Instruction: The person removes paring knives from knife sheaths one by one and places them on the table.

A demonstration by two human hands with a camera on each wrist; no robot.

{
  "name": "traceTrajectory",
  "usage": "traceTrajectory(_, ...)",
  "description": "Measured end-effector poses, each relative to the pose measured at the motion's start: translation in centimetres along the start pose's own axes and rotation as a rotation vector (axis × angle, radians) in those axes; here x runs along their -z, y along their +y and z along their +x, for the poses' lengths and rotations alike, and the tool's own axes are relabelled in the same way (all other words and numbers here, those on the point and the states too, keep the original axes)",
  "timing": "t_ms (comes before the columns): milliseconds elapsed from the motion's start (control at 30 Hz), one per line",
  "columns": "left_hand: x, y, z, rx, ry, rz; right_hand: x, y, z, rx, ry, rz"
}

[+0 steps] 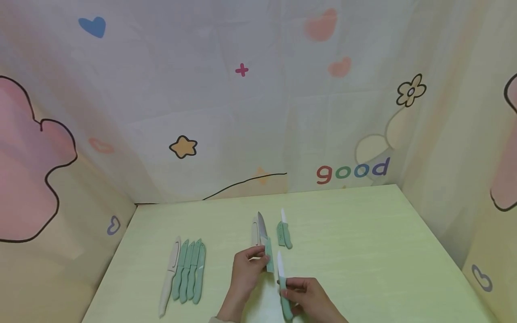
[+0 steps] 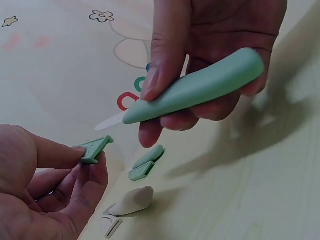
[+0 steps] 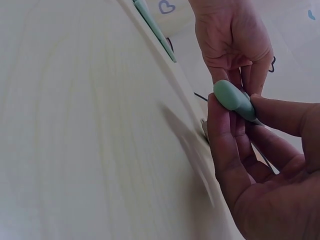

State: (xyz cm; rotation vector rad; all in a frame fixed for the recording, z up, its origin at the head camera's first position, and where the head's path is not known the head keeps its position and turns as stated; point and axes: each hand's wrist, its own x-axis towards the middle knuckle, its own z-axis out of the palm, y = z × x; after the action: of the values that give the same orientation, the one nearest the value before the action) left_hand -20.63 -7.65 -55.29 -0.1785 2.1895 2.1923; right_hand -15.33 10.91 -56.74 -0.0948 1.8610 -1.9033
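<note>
Green-handled knife: the small white-bladed knife [image 2: 184, 95] is held above the table, its blade bare and pointing away from the person, just beside the green sheath

Feel of the knife: probably light and stiff, with a smooth, rounded plastic-looking handle that could slip in damp fingers; the thin white blade may chip if knocked

Where to hold it: best by the thick middle of the handle, fingers kept behind the blade

Right hand: this hand [image 1: 310, 294] is curled round that handle, thumb on one side and fingers on the other

Green sheath: the short blade cover [image 2: 95, 151] looks light, hard and hollow; its flat outer faces are the place to pinch, clear of the end where a blade enters

Left hand: this hand [image 1: 245, 271] pinches the sheath between thumb and fingers

Bare knives on the table: a grey-bladed knife [image 1: 263, 227] lies beside a cream sheath [image 1: 255, 231]; farther right, a second green-handled knife [image 1: 286, 236] lies against its own green cover [image 1: 280, 233]

Row at left: one cream sheathed knife [image 1: 171, 269], then four green sheathed knives [image 1: 186, 273]

Surroundings: pale yellow-green table [image 1: 363, 251], patterned cloth [image 1: 242, 112] behind
</note>
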Motion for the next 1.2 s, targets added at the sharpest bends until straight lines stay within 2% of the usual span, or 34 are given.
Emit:
traceTrajectory(200,-0.2,-0.4,-0.3,0.003,-0.036,0.015,0.0,-0.1,0.2,0.055,0.003,-0.018)
traceTrajectory(333,-0.4,-0.5,-0.5,0.023,-0.038,0.017,0.0,-0.2,0.3,0.061,0.015,-0.006)
traceTrajectory(433,-0.6,1.3,-1.6,0.036,-0.045,0.026,0.0,-0.2,0.4,0.057,0.027,0.000)
traceTrajectory(567,-0.9,2.1,-2.3,0.045,-0.051,0.036,0.1,-0.2,0.6,0.051,0.037,0.007)
traceTrajectory(667,-1.0,0.2,-1.6,0.047,-0.048,0.030,0.1,-0.2,0.7,0.047,0.053,0.014)
traceTrajectory(767,-1.1,-0.7,-1.4,0.044,-0.050,0.024,0.1,-0.3,0.7,0.045,0.069,0.016)
traceTrajectory(1200,-1.3,-0.5,-2.2,0.042,-0.047,0.067,0.2,-0.5,0.8,0.041,0.083,0.035)
